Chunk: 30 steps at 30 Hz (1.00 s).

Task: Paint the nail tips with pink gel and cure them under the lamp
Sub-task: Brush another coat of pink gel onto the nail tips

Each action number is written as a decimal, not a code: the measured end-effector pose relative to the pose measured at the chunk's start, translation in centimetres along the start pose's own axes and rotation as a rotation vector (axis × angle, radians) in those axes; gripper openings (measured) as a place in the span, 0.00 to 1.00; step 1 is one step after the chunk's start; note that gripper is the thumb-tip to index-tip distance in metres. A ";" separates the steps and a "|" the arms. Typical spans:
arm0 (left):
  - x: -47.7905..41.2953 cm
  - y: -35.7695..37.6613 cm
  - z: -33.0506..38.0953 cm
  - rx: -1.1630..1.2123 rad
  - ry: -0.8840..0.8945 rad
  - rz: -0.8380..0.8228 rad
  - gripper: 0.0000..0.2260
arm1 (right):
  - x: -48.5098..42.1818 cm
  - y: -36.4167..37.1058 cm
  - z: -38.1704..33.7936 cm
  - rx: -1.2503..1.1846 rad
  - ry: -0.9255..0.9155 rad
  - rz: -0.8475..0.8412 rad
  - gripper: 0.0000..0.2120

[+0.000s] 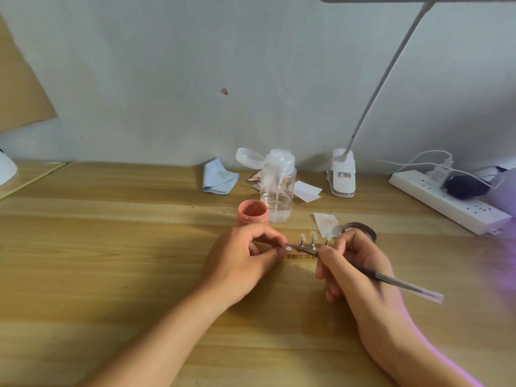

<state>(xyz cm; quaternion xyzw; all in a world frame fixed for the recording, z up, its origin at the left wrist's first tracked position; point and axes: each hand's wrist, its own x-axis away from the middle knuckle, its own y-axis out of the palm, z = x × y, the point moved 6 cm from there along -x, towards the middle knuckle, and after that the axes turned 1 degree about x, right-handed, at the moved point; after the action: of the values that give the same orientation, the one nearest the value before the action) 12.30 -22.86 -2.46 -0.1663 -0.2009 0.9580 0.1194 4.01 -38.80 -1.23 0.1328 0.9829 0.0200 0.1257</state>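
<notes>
My left hand pinches a small white nail tip between thumb and fingers, low over the wooden table. My right hand holds a thin brush like a pen, its point at that nail tip. Three more white nail tips stand upright on small stands between my hands. An open pot of pink gel sits just behind my left hand. A dark round lid lies behind my right hand. Violet light glows at the right edge; its source is out of view.
A clear pump bottle with its cap flipped open stands behind the pot. A blue cloth, paper wipes, a clip-on desk lamp and a white power strip with plugs line the back by the wall.
</notes>
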 end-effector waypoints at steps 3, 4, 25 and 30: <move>0.0 0.0 -0.1 0.001 -0.005 -0.002 0.09 | 0.0 0.0 0.1 -0.004 -0.006 -0.013 0.10; 0.0 0.0 -0.1 0.000 -0.006 -0.003 0.08 | 0.0 0.1 0.1 -0.009 -0.007 -0.016 0.10; 0.0 0.0 0.0 0.013 0.001 -0.016 0.09 | 0.2 0.5 -0.2 0.020 -0.031 -0.030 0.07; 0.0 0.0 0.0 0.011 -0.002 -0.009 0.07 | 0.0 0.3 -0.3 0.028 -0.038 -0.009 0.13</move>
<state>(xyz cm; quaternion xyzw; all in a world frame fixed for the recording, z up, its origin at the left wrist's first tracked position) 12.26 -22.84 -2.45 -0.1639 -0.1963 0.9587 0.1246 3.99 -38.48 -0.92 0.1305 0.9811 0.0029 0.1426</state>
